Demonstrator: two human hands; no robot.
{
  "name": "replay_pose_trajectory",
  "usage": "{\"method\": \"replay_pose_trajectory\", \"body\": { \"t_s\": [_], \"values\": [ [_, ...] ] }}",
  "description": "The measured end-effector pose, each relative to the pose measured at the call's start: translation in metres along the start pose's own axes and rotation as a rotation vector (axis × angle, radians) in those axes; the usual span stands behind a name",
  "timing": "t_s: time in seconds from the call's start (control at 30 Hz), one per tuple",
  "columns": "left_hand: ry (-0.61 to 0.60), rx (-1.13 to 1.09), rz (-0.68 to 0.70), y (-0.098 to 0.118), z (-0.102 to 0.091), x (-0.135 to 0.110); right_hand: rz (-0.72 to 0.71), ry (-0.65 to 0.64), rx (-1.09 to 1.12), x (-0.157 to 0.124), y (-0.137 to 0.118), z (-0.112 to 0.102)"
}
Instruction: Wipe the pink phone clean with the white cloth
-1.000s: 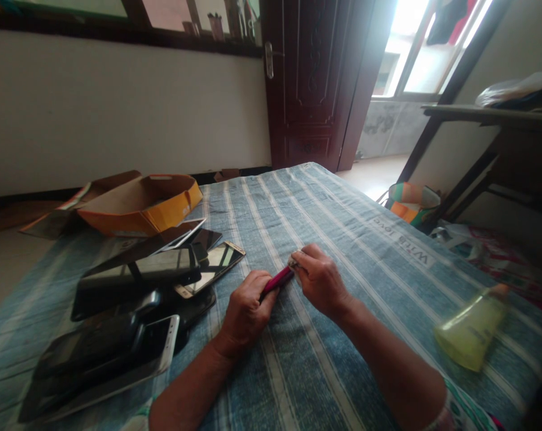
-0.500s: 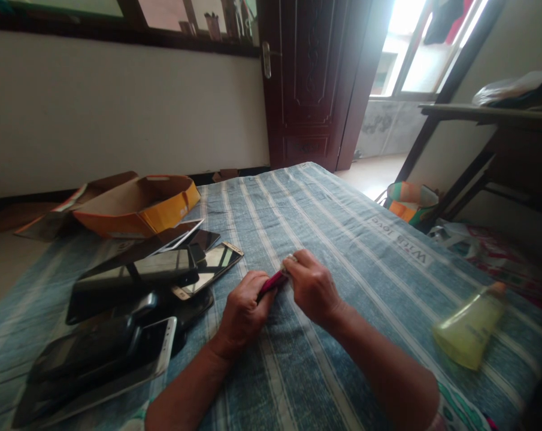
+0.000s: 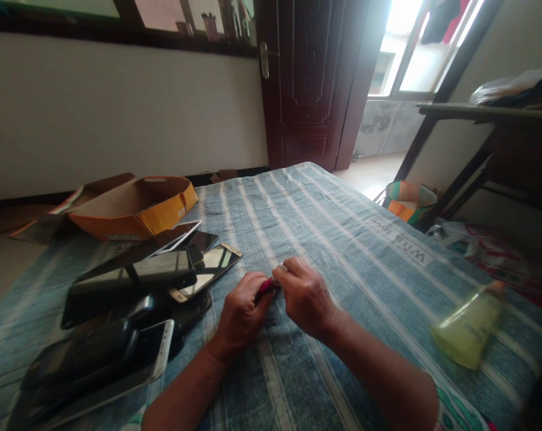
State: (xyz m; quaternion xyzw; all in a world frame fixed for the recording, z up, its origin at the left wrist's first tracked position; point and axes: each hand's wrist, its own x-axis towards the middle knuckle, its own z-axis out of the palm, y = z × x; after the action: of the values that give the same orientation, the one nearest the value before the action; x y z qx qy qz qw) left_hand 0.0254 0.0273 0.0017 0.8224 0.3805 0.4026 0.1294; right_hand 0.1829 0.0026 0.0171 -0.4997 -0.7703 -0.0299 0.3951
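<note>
My left hand (image 3: 242,310) is closed around a slim magenta object (image 3: 266,287) with a dark side, seen nearly edge-on; it looks like a small phone, mostly covered by my fingers. My right hand (image 3: 310,298) pinches a small whitish wad (image 3: 281,268), like tissue or cloth, against the object's far end. Both hands are close together, low over the striped blue bedcover (image 3: 297,218). Left of them lies a heap of phones, among them a gold-edged phone (image 3: 211,269), a white-edged phone (image 3: 156,350) and a large black device (image 3: 131,281).
An open orange cardboard box (image 3: 169,212) sits behind the phones. At right lies a translucent yellow bottle-shaped container (image 3: 468,329). Beyond the bedcover are a dark red door (image 3: 304,84), a colourful bin (image 3: 408,197) and a table (image 3: 486,112) with plastic-wrapped things.
My right hand has moved slightly left and down along the magenta object, closer to my left hand, and now covers more of it. My left hand has barely moved.
</note>
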Motion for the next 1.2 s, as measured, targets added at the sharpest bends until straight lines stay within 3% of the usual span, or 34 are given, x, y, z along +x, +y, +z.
{"method": "replay_pose_trajectory", "body": {
  "t_s": [0.1,0.2,0.3,0.43,0.77,1.0,1.2],
  "values": [
    [-0.006,0.005,0.002,0.0,-0.001,0.0,0.037,0.047,0.094,0.003,0.009,-0.003],
    [-0.007,0.027,-0.01,0.001,-0.001,0.001,0.2,0.216,0.125,0.009,0.033,-0.007],
    [-0.005,0.04,-0.019,0.002,-0.001,0.0,0.301,0.284,0.101,0.012,0.052,-0.008],
    [-0.012,0.037,-0.022,0.002,0.0,0.0,0.256,0.208,0.116,0.01,0.051,-0.004],
    [-0.016,0.015,0.003,-0.002,0.0,0.0,0.03,0.037,0.029,0.001,0.009,-0.001],
    [-0.034,0.026,-0.02,-0.003,0.001,-0.001,0.204,0.176,0.189,0.008,0.034,-0.002],
    [-0.042,-0.012,-0.021,0.001,0.0,0.002,0.17,0.119,0.178,0.006,0.031,0.0]
  ]
}}
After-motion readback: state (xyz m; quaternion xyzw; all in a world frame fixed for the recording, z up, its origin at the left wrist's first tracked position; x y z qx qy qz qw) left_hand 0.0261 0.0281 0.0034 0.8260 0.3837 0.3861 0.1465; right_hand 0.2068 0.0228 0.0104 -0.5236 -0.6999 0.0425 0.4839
